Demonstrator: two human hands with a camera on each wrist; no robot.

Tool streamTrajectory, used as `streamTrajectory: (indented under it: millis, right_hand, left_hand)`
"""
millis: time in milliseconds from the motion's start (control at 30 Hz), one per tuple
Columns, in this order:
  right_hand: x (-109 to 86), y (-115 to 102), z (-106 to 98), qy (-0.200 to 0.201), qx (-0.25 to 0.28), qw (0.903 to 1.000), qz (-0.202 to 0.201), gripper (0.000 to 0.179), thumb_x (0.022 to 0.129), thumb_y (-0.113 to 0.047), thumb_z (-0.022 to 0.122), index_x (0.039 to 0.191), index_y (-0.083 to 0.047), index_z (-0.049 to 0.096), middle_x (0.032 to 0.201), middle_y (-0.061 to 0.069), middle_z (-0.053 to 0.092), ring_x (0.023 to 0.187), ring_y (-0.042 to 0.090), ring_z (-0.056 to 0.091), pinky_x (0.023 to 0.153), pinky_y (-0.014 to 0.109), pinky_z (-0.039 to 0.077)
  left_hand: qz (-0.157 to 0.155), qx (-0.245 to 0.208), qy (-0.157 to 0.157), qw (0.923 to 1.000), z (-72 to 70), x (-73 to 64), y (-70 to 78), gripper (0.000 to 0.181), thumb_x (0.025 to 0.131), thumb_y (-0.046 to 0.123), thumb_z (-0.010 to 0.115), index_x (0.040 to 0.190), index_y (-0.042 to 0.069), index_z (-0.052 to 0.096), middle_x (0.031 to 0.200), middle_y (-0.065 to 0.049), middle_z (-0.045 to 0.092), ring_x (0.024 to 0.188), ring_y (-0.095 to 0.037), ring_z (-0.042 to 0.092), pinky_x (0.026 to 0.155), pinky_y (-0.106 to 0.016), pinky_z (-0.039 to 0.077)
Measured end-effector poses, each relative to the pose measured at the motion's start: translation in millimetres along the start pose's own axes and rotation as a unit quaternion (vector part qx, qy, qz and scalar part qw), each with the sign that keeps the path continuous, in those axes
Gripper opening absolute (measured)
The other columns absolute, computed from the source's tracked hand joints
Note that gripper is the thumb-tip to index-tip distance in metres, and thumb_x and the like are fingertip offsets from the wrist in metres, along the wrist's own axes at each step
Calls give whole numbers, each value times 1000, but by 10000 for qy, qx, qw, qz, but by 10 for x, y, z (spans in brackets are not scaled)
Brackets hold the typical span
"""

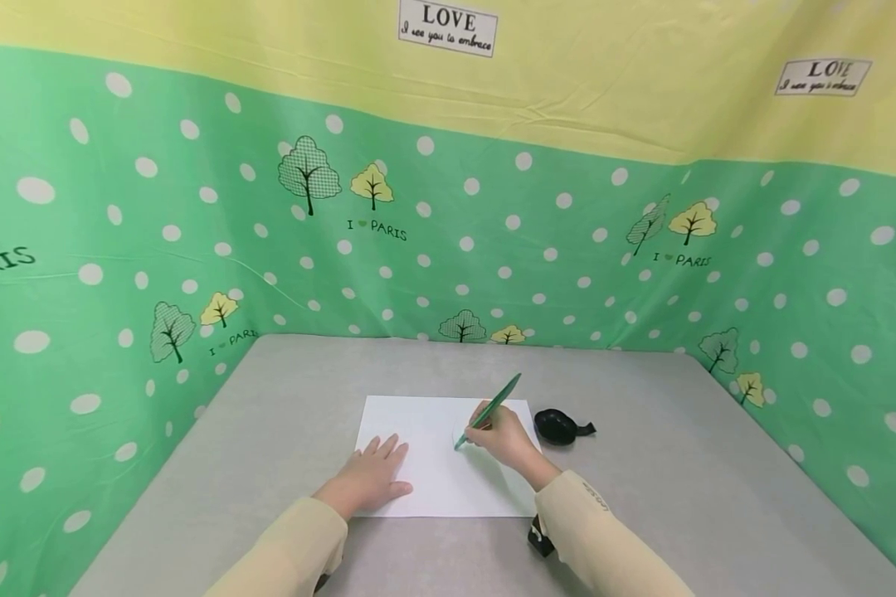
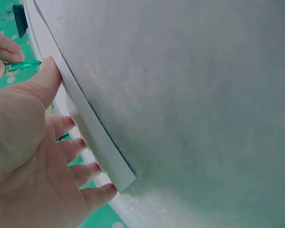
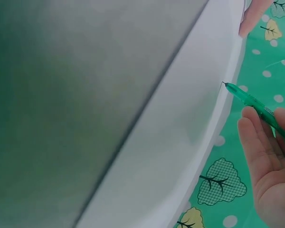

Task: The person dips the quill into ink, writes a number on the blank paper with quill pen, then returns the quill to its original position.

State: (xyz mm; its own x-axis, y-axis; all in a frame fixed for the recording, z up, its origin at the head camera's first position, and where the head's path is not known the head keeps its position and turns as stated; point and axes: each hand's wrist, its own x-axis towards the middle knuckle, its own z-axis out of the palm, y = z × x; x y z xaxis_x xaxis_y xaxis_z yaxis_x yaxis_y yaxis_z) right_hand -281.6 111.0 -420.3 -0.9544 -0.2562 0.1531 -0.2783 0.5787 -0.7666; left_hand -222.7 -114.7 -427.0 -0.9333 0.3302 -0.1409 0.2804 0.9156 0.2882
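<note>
Both my arms (image 1: 280,551) reach fwd: L hand (image 1: 373,477) lies flat, palm down, fingers spread, thumb out to the R. R hand (image 1: 504,435) pinches, fingers curled w/ thumb opposite, well apart from L.

pen (image 1: 504,395): green | paper (image 1: 435,489): white | table (image 1: 299,373): grey | backdrop (image 1: 396,195): yellow, white-dotted green

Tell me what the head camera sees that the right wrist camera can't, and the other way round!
Only the head view shows the LOVE labels, cream sleeves and black object with a short tail.

Only the right wrist view shows the palm of the right hand and the dark tip of the green pen.

Both show that hand and pen, the left hand, white paper, grey table and tree-print cloth.
</note>
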Motion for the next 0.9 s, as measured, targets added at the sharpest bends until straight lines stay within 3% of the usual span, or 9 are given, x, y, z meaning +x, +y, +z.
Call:
streamTrajectory:
  millis: [900]
  right_hand:
    - [-151,-9,-52,-125,70,9998,-165,9,82,-5,65,78,-5,57,69,-2,63,64,12,60,59,28,51]
  left_hand:
    - [-2,-173,-83,9998,-22,-9,8,64,89,36,59,137,-1,39,144,-22,29,132,-43,20,104,-57,18]
